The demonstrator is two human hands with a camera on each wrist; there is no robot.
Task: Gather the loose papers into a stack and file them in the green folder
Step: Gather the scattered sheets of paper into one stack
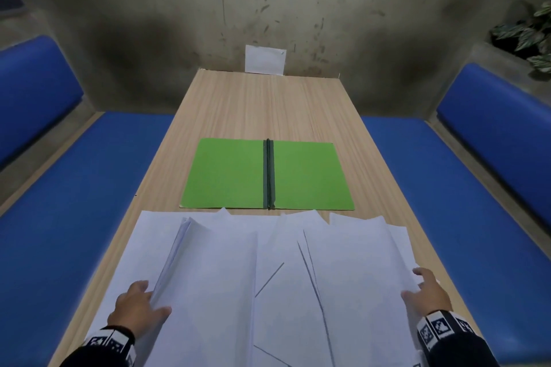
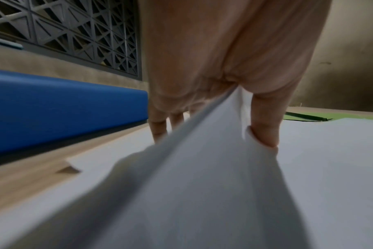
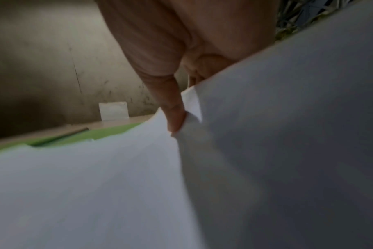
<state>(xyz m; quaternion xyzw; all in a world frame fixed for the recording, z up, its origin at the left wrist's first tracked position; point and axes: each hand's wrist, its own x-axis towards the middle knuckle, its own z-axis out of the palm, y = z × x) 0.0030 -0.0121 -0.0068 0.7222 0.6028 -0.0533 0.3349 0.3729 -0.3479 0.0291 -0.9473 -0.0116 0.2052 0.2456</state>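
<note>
Several loose white papers [image 1: 268, 277] lie fanned out and overlapping across the near part of the wooden table [image 1: 262, 104]. Beyond them the green folder [image 1: 232, 173] lies open and flat, its dark spine in the middle. My left hand [image 1: 140, 304] pinches the lifted left edge of some sheets [image 2: 202, 168], thumb on top, fingers beneath. My right hand [image 1: 426, 292] pinches the raised right edge of the papers [image 3: 287, 134], with the thumb [image 3: 175, 118] pressed on the upper sheet. The green folder [image 3: 100, 134] shows past the thumb.
Blue padded benches [image 1: 74, 202] flank the table on both sides. A small white card [image 1: 264, 59] leans against the stained wall at the table's far end. A potted plant [image 1: 530, 36] stands on a ledge at the far right.
</note>
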